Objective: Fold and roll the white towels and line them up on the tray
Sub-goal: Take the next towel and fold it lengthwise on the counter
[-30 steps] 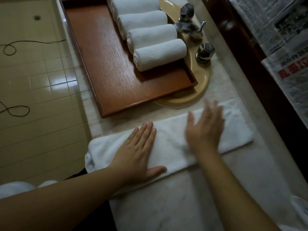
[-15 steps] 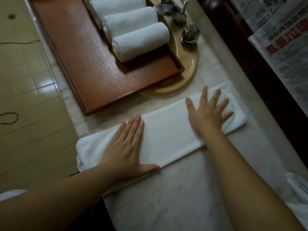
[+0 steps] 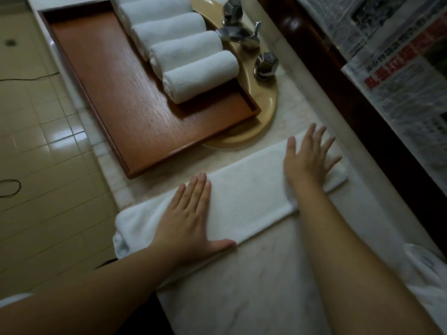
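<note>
A white towel (image 3: 244, 197), folded into a long strip, lies across the marble counter (image 3: 254, 286). My left hand (image 3: 191, 218) presses flat on its left part, fingers straight and together. Near the strip's right end my right hand (image 3: 307, 158) rests flat with fingers spread. Beyond the towel stands a brown wooden tray (image 3: 116, 93). Several rolled white towels (image 3: 198, 76) lie side by side along its right side.
The tray sits over a beige basin (image 3: 266, 112) with a chrome tap (image 3: 232, 35) and two faceted knobs (image 3: 266, 64). Newspapers (image 3: 399, 81) cover the surface at right. More white cloth (image 3: 428, 274) lies at the lower right. Tiled floor with cables is on the left.
My right hand slid rightward along the towel toward its end and spread its fingers. The left hand stayed pressed in place. The view shifted slightly.
</note>
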Tool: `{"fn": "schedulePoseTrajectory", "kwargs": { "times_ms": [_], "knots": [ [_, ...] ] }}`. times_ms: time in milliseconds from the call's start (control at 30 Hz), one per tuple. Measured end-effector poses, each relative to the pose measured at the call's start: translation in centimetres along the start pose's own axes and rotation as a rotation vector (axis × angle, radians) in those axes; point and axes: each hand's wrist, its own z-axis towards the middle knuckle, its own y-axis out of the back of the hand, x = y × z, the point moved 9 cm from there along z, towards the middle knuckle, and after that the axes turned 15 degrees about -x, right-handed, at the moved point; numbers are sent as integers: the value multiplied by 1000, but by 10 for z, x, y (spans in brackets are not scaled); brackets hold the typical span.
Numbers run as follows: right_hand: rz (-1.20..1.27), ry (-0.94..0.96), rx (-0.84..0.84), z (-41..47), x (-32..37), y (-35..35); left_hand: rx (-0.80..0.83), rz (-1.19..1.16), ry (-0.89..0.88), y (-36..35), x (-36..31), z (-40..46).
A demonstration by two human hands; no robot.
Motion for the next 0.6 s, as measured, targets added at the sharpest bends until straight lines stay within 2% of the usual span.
{"fn": "schedulePoseTrajectory", "kwargs": {
  "times_ms": [100,167,433,600],
  "knots": [
    [-23,101,64,-74,26,-2,-1,3,8,2,-1,1],
    [-93,84,154,-104,20,-15,-1,12,5,2,-1,0],
    [-172,-216,129,-12,-55,-17,-12,35,-5,1,-2,-1],
    [-39,-401,102,-17,-45,-2,-15,23,-5,3,-3,1]
  ]
}}
